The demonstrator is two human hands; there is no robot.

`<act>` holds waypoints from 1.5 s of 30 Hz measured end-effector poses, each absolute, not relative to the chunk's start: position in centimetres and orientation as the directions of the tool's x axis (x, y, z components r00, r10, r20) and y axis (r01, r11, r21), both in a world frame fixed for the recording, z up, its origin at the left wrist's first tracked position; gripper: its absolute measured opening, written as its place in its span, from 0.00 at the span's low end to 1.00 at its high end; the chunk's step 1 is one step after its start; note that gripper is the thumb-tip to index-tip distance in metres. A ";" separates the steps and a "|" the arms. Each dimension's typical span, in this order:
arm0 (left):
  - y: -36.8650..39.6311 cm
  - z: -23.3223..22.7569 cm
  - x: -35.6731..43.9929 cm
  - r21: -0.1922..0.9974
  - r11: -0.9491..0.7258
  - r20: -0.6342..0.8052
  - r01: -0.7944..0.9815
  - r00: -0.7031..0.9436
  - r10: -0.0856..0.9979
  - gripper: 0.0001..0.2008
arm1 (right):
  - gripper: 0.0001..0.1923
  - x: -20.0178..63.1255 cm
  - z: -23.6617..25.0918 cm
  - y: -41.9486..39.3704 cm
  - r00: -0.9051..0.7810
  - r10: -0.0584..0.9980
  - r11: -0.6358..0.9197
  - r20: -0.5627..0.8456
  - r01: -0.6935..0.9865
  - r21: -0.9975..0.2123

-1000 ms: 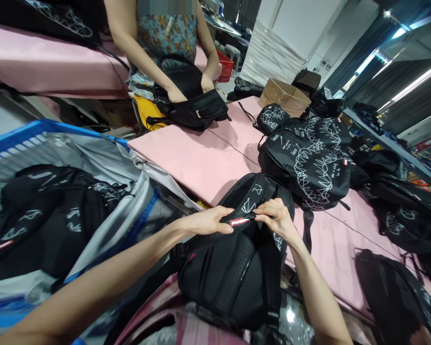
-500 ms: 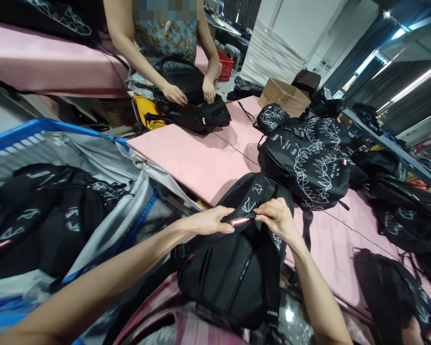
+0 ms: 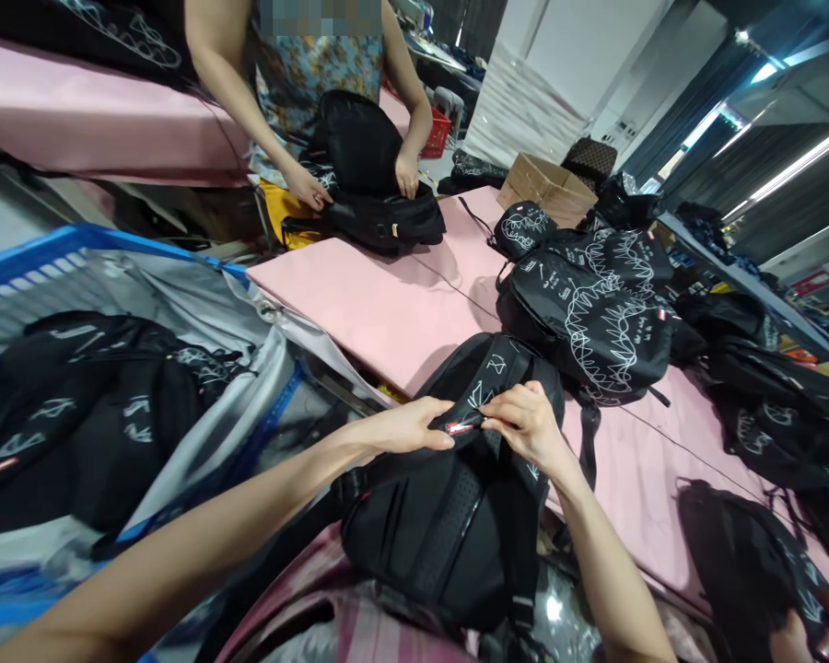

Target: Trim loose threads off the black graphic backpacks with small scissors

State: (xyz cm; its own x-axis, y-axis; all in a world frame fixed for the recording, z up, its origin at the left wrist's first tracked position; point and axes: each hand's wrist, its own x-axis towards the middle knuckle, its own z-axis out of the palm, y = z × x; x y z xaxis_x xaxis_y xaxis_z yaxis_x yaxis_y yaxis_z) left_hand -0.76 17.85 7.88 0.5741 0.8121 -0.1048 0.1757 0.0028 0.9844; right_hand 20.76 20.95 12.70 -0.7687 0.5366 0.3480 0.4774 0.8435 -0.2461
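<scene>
Head view: the left hand [image 3: 406,429] and the right hand [image 3: 525,425] meet at the top of a black backpack [image 3: 449,516] that stands at the near edge of the pink tabletop [image 3: 387,304], its padded back panel turned toward the wearer. Both hands are pinched shut on the carry handle [image 3: 466,425], a short black strap with a red-and-white stripe, thumbs and fingertips pressing it from either end. The work looks to be at an early or middle stage for this bag: the handle is being checked or straightened, the shoulder straps hang loose, and whether its zips are closed cannot be told from here.

The backpack is matte black with a perforated mesh back and white line drawings near the top. More printed backpacks [image 3: 594,313] lie piled toward the right edge of the tabletop, apparently still waiting, and others sit in the blue bin [image 3: 41,267] off the left edge. At the far edge, another person's hands [image 3: 407,175] handle a separate black bag [image 3: 379,216].
</scene>
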 end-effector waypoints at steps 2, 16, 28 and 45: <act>17.8 8.0 -0.7 0.986 0.008 -0.106 0.169 0.581 0.807 0.14 | 0.11 20.6 12.8 20.8 -0.771 0.535 0.844 0.345 0.481 -0.236; 17.7 7.6 -0.6 0.983 -0.028 -0.084 0.180 0.583 0.808 0.11 | 0.10 21.0 12.7 20.7 -0.757 0.556 0.831 0.343 0.491 -0.262; 17.5 7.8 -0.2 0.997 0.010 -0.055 0.080 0.587 0.807 0.13 | 0.11 20.2 12.4 20.2 -0.740 0.576 0.817 0.347 0.514 -0.262; 17.5 7.4 -0.1 0.999 0.013 -0.039 0.048 0.579 0.815 0.16 | 0.11 20.9 12.8 19.7 -0.686 0.658 0.752 0.312 0.573 -0.327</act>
State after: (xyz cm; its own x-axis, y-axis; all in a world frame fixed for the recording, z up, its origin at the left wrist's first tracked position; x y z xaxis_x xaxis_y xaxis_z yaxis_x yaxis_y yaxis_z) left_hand -0.13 17.52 7.43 0.5787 0.8146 -0.0387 0.0479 0.0135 0.9988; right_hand 20.93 19.65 12.82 -0.6857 0.6578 0.3117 0.5726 0.7519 -0.3268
